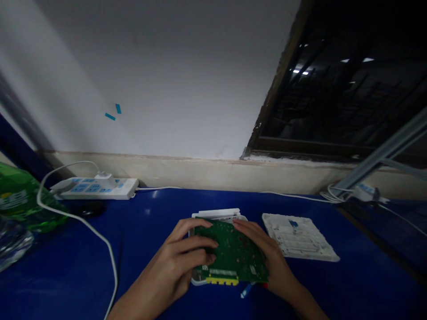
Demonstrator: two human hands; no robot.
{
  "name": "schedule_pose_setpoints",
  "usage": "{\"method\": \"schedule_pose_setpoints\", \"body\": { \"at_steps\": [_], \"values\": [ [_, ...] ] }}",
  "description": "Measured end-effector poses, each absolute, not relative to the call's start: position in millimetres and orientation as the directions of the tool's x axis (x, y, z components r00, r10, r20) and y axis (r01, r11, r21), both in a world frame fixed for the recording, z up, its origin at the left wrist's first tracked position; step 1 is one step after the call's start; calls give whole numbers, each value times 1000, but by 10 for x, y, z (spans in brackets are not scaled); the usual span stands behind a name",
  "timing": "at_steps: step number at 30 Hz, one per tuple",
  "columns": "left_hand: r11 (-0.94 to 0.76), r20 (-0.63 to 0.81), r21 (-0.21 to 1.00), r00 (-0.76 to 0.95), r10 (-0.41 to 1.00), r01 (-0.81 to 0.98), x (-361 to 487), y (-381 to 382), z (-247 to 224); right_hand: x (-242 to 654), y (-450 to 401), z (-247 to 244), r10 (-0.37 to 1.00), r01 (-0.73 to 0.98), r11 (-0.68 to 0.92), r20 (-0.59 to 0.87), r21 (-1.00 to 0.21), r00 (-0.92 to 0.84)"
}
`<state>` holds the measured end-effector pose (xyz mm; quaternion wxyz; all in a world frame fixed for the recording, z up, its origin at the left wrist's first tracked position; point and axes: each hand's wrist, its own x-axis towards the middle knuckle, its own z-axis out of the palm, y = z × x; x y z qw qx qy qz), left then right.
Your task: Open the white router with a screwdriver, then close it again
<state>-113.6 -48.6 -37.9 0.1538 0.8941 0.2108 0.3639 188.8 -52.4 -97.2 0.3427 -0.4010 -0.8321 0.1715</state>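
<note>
Both hands were holding the green circuit board (235, 253), with the left hand (180, 258) at its 9 o'clock edge and the right hand (267, 253) at 3 o'clock. Its long axis ran roughly side to side, over the white casing (218, 214), with a white panel (296, 238) at 3 o'clock.

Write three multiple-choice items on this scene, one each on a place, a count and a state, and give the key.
1. Where does the white plastic panel lie relative to the green circuit board?
A. To its right
B. To its left
C. Under it

2. How many blue tape strips show on the wall?
A. One
B. Two
C. Four

3. How is the board held?
A. Not at all
B. By one hand
C. By both hands

1: A, the panel lies apart, right of the board.
2: B, two short strips show.
3: C, the left hand and right hand both grip it.
</note>
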Motion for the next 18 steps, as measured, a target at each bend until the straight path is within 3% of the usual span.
{"method": "schedule_pose_setpoints", "body": {
  "at_steps": [11, 18],
  "values": [
    [-859, 648, 395, 564, 512, 326, -1096, -448, -585, 1820, -528, -917, 781, 507, 624, 500, -595, -375],
    [-833, 619, 434, 559, 552, 342, -1136, -391, -610, 1773, -538, -868, 794, 531, 601, 523, -598, -310]
  ]
}}
